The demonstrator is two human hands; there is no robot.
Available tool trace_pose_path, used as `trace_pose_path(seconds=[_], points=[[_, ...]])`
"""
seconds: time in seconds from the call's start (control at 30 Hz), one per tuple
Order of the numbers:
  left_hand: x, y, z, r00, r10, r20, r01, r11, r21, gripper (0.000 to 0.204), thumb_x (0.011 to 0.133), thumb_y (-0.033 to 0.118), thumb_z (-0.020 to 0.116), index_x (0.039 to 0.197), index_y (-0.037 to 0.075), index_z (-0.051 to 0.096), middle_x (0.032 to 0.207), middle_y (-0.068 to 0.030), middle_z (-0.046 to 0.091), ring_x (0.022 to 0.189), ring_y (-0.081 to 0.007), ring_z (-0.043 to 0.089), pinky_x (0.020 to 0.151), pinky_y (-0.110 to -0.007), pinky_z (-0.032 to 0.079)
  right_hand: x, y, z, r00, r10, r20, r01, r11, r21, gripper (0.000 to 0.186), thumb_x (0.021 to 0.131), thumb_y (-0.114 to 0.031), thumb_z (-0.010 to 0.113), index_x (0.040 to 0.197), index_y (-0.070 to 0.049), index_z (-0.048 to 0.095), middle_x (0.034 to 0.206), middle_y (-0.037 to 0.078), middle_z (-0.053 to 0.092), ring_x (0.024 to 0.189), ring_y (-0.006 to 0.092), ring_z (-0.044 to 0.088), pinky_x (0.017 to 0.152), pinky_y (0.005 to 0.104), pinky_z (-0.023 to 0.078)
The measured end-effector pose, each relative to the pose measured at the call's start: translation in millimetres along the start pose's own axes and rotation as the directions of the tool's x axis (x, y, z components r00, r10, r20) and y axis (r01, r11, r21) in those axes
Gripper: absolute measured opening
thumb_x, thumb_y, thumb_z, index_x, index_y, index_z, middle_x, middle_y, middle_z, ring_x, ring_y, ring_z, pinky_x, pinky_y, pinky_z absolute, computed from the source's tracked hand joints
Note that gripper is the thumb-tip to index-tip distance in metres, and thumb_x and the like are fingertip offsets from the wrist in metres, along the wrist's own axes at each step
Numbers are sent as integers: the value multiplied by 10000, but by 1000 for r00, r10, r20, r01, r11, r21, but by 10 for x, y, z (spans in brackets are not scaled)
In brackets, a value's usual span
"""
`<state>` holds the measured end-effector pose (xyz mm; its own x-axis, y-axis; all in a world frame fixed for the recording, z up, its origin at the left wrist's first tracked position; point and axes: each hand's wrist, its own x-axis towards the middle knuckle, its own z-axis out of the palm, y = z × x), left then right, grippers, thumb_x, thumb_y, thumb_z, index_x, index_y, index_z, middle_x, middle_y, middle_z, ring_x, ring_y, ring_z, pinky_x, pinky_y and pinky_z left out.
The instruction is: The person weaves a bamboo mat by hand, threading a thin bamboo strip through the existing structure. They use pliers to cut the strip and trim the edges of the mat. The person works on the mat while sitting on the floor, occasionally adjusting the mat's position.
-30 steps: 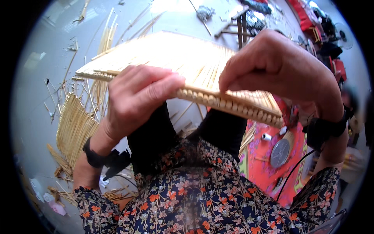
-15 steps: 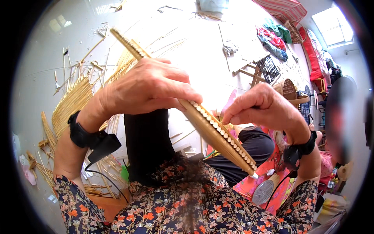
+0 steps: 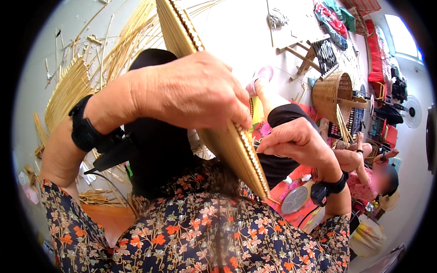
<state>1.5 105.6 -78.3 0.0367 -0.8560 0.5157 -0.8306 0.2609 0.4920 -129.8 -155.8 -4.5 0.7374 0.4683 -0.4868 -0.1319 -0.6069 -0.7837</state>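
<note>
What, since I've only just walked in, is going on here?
A person in a flowered top grips a panel of slender, straw-coloured sticks with the left hand. The right hand is pinched close beside the panel's edge; whether it holds a thin strand is too small to tell. A similar panel lies to the left, and a woven basket is off to the right.

Stick panel [image 3: 227, 148], eleven to five o'clock: golden tan, edge dotted cream. Shirt [image 3: 195, 232], six o'clock: navy, orange-and-pale floral print. Trouser leg [image 3: 154, 168], eight o'clock: black. Basket [image 3: 324, 93], two o'clock: tan weave. Disc [image 3: 295, 200], four o'clock: grey.
</note>
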Motion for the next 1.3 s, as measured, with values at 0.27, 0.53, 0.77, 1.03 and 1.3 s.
trace_pose_path(seconds=[0.27,0.53,0.77,1.03,1.3], points=[[4,105,124,994,-35,-108,41,998,54,425,627,470,823,922,183,718,730,32,559,665,-226,624,664,-368,496,-97,49,90,989,126,72,-137,977,166,150,985,-27,677,1112,5,750,832,22,722,673,43,568,575,256,446],[-1,109,176,984,6,-180,6,998,66,378,721,524,784,858,182,702,694,28,522,626,-226,602,653,-365,488,-135,8,163,998,-33,-49,30,997,-75,62,931,-13,707,990,-28,718,839,60,716,667,186,663,611,294,500],[-18,104,179,985,29,-171,-15,997,81,366,761,529,754,861,184,685,702,30,505,631,-214,593,657,-358,483,-99,-48,207,988,-129,-80,117,983,-139,72,899,-19,716,969,-33,709,859,86,721,761,262,718,683,330,548],[-2,95,213,980,41,-197,-24,996,87,362,751,525,758,859,188,686,705,29,509,639,-215,600,666,-354,489,-70,-164,263,995,-78,-67,67,986,-151,54,923,-32,693,970,-42,668,813,93,673,727,277,687,657,348,526],[41,48,206,983,21,-182,-7,997,75,368,720,514,772,879,192,689,726,28,538,684,-227,620,721,-367,490,-77,-296,312,993,12,-117,-41,968,-247,43,981,-71,630,1011,-42,625,843,142,643,789,350,677,686,398,530]])
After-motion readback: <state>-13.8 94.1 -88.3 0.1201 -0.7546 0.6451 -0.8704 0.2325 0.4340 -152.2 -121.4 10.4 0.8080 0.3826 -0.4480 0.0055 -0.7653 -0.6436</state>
